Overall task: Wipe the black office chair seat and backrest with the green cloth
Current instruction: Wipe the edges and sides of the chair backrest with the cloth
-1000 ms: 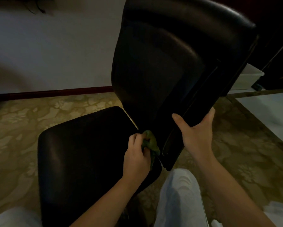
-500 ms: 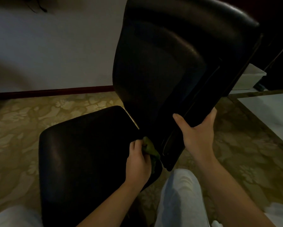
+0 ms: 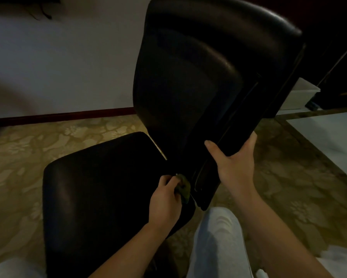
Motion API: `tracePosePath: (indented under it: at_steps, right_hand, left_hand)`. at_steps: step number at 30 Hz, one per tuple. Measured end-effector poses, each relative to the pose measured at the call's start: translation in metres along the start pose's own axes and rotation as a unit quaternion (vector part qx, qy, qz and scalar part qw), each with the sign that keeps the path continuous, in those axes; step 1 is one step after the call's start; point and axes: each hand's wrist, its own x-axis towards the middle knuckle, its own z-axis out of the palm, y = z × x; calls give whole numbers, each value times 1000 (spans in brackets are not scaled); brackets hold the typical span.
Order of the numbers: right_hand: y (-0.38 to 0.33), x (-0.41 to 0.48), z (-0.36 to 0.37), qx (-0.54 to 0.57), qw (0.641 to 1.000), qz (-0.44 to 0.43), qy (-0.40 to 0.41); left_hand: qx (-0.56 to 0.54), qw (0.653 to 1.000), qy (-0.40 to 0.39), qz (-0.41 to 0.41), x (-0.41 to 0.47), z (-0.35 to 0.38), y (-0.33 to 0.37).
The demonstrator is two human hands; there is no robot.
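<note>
Dim room: patterned olive-beige carpet (image 3: 28, 157) underfoot, plain white wall (image 3: 68, 67) well beyond both hands, dark red skirting board (image 3: 58, 115) along its base. Black leather-look office chair seat (image 3: 98, 187) lies under and to the left of the left hand (image 3: 164, 201). Tall black padded backrest (image 3: 188, 77) rises above and beyond both hands, tilted. Left hand is curled round a small crumpled green cloth (image 3: 183, 187) and holds it down at the rear corner of the seat, right where seat meets backrest. Cloth pokes out on the right side of that hand, between it and the backrest's lower edge; the rest is hidden by fingers and shadow. Right hand (image 3: 234, 167) grasps the backrest's near side edge low down, thumb on one face, fingers wrapped round the other. It sits just up and right of the left hand, near it but apart. Light grey trouser leg (image 3: 216, 237) shows below, between the two forearms. White rectangular box (image 3: 301, 95) stands on the floor well beyond the right hand, partly behind the backrest. Pale flat floor panel (image 3: 329, 141) lies to the right of the right hand.
</note>
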Motion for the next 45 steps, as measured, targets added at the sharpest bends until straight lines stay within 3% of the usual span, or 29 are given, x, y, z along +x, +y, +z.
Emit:
tracePosePath:
  at_steps: [5,10,15,18,23,27,36,41,45]
  right_hand:
    - [0,-1,1,-9,1000,-9,11]
    - [1,0,1,-19,1000,-6,17]
    - [0,-1,0,-12,1000,-3,6]
    - [-1,-2,-1,-11,1000,-5,6]
    - [1,-4,0,-10,1000,-2,12]
    - [1,-4,1,-8,1000,-3,15]
    - [4,-6,2,-9,1000,-6,9]
    - [3,-7,2,-18,1000,-11,14]
    - [4,-7,3,-14,1000,-14,21]
  left_hand:
    - [-93,990,99,48,4,-25,24]
    - [-99,984,99,112,12,-25,37]
    - [-7,999,32,15,-9,-5,-3]
    - [-37,998,43,-33,-17,-9,-11]
    - [-122,986,112,-11,1,-23,21]
    - [-128,984,116,38,11,-21,36]
    - [-52,996,42,-62,-11,5,5]
    - [-129,983,128,-28,-1,-11,22]
    - [-139,982,130,4,6,-10,30]
